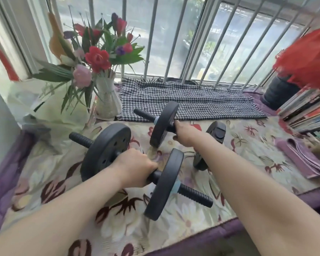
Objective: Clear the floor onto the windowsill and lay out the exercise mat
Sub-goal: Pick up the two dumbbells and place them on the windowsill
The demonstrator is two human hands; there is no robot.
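Note:
Two black dumbbells are over the windowsill, which is covered by a floral cloth (67,174). My left hand (135,167) grips the bar of the near dumbbell (164,185), between its two round plates. My right hand (183,134) grips the bar of the far dumbbell (163,124); its near plate is partly hidden behind my forearm. Both dumbbells sit low on or just above the cloth; I cannot tell whether they touch it. No exercise mat is in view.
A white vase of red and pink flowers (106,100) stands at the back left beside a pale plastic bag (50,108). A houndstooth scarf (188,102) lies along the window bars. Stacked books (308,111), a red object (310,58) and folded purple cloth (301,157) fill the right.

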